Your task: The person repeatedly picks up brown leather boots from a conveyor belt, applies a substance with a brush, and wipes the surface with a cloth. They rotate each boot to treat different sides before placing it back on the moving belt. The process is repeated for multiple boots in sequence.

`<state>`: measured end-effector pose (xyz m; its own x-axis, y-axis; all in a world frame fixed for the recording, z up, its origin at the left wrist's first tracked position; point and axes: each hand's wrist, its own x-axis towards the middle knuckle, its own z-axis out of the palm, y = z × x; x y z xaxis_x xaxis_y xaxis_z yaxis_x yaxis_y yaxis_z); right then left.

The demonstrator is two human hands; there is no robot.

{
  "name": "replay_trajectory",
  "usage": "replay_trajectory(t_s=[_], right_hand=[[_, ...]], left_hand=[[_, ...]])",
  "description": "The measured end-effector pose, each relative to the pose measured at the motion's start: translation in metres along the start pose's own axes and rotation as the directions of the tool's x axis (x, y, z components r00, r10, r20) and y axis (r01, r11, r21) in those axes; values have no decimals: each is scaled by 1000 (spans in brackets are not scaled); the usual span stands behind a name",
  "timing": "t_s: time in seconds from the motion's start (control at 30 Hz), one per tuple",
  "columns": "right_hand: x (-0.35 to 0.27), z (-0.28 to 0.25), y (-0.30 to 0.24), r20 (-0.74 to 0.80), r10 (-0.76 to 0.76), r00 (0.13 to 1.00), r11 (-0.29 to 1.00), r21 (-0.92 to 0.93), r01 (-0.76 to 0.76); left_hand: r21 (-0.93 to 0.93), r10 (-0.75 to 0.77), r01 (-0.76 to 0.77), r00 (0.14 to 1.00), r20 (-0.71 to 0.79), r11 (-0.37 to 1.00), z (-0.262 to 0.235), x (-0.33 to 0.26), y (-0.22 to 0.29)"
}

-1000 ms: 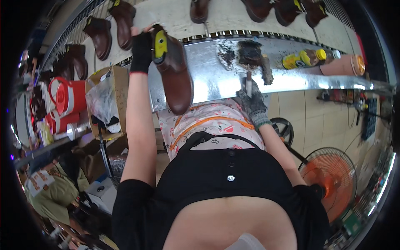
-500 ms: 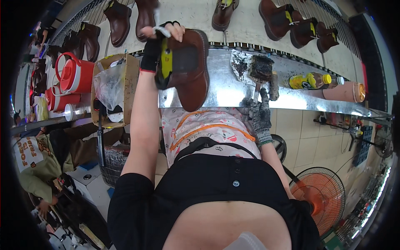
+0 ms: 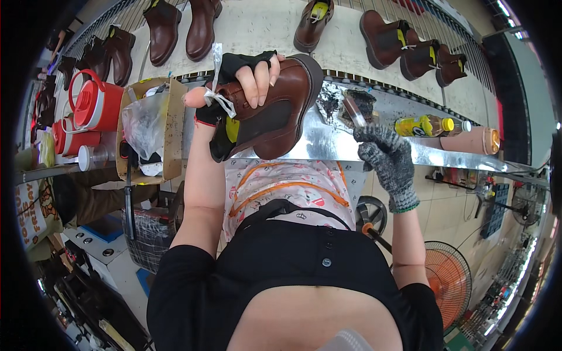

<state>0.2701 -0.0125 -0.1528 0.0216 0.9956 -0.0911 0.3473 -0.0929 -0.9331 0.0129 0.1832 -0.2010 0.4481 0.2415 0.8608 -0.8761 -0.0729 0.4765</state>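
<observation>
My left hand [image 3: 256, 79], in a black fingerless glove, grips a brown leather ankle boot [image 3: 290, 88] above the metal bench. The boot is tilted, with its sole to the right and its opening at the lower left. It has a dark elastic side panel and yellow lining, and a white tie [image 3: 218, 96] hangs by my thumb. My right hand [image 3: 389, 161], in a grey knitted glove with dark stains, is closed around a small brush [image 3: 355, 112] with a brown end and a pale collar. The brush end is over a black-caked block [image 3: 364, 100] on blackened foil [image 3: 329, 105], apart from the boot.
Several brown boots [image 3: 202, 29] stand on the conveyor [image 3: 257, 35] beyond the bench [image 3: 336, 143]. Bottles [image 3: 424, 126] lie at the right. A carton [image 3: 174, 128] with plastic and red jugs [image 3: 98, 102] are at the left. An orange fan [image 3: 449, 278] stands low right.
My left hand has turned and tilted the boot, bringing its sole more to the upper right. My right hand has lifted from the bench edge and moved right, with the brush now showing.
</observation>
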Motion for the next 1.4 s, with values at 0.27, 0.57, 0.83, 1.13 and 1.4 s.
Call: replay_trajectory(t_s=[0.27, 0.57, 0.83, 1.13, 1.4], right_hand=[[30, -3, -57, 231, -495, 837, 721, -429, 545], [33, -2, -59, 251, -452, 856, 742, -427, 517], [40, -2, -61, 260, -506, 823, 713, -410, 568], [47, 12, -49, 172, -581, 796, 713, -364, 599], [68, 50, -11, 106, -649, 754, 621, -499, 605]], left_hand=[[-32, -74, 73, 997, -25, 997, 10, 4, 3], [-13, 23, -22, 997, 80, 1000, 9, 11, -5], [-46, -38, 39, 999, 18, 998, 8, 4, -4], [-21, 3, 1, 985, 174, 1000, -26, 0, 0], [-32, 43, -46, 996, -76, 998, -41, -4, 8]])
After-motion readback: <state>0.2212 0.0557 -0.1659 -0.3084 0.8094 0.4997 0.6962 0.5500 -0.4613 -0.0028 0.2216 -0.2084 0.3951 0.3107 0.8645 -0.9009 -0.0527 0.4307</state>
